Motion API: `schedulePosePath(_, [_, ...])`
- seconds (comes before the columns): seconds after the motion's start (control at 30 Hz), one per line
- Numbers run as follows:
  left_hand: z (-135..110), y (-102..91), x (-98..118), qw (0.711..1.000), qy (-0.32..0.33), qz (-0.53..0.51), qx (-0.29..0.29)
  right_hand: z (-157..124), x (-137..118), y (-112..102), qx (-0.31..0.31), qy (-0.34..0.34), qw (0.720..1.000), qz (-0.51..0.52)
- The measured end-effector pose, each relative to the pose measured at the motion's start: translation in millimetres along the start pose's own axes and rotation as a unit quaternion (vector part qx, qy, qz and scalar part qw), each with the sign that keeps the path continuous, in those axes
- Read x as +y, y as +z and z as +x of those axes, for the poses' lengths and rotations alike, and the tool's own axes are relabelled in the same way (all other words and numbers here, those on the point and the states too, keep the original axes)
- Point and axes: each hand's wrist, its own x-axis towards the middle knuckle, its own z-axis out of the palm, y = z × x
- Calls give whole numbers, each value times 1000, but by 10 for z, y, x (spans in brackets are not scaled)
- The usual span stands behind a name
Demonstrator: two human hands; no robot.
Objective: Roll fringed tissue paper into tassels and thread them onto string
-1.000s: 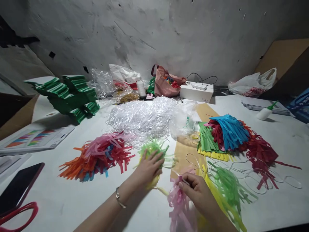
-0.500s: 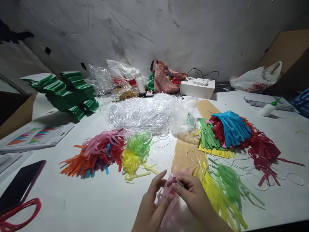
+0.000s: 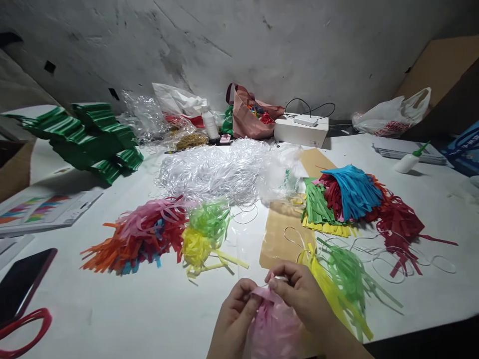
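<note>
A pink paper tassel hangs between my hands near the table's front edge, its strips spread downward and partly blurred. My left hand pinches a pink strip at the tassel's upper left. The fingertips of my right hand are closed on the tassel's top. A bit of white string shows between the two hands, though its path is unclear. Just right of my right hand lie a yellow tassel and a green tassel, strung on white cord.
Orange, red and pink fringe lies left, beside green and yellow strips. Behind is a heap of white string. Blue, red and green fringe sits right. A phone and red scissors handles lie at left; a glue bottle far right.
My left fingers have closed from a spread pose onto a pink strip. The tassel now hangs more openly below my hands. The whole view has shifted slightly.
</note>
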Motion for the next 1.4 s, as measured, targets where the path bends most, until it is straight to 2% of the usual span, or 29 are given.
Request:
schedulePosePath(0.1, [60, -43, -3, 998, -7, -39, 54, -26, -15, -33, 43, -35, 998, -9])
schedulePosePath(0.2, [168, -199, 0, 992, 1, -30, 124, -65, -22, -94, 65, -65, 995, -33])
schedulePosePath(0.27, [203, -323, 18, 984, 36, -3, 177, -82, -24, -127, 65, -73, 994, -53])
schedulePosePath(0.33, [172, -398, 62, 969, 117, 46, 214, -91, -30, -140, 57, -70, 993, -76])
schedulePosePath(0.4, [83, -379, 128, 953, 197, 142, 179, -96, -46, -129, 34, -65, 993, -96])
schedulePosePath(0.47, [-20, -269, 192, 934, 233, 262, 65, -106, -68, -104, 2, -71, 992, -101])
schedulePosePath(0.53, [-88, -123, 221, 917, 213, 329, -68, -121, -83, -81, -24, -86, 993, -83])
schedulePosePath(0.6, [-98, -9, 199, 920, 166, 328, -136, -138, -73, -76, -25, -95, 993, -57])
schedulePosePath(0.67, [-67, 41, 142, 942, 106, 289, -136, -148, -38, -87, -12, -89, 995, -45])
schedulePosePath(0.77, [-15, 36, 63, 966, 52, 236, -94, -147, 31, -101, 5, -72, 996, -57])
schedulePosePath(0.93, [-35, 42, 38, 969, 61, 215, -101, -131, 58, -56, 5, -52, 997, -55])
schedulePosePath(1.1, [-63, 31, 3, 970, 70, 217, -81, -128, 37, -29, -7, -72, 995, -74])
schedulePosePath(1.4, [-64, 2, -32, 965, 83, 234, -85, -132, 14, -40, -21, -88, 991, -96])
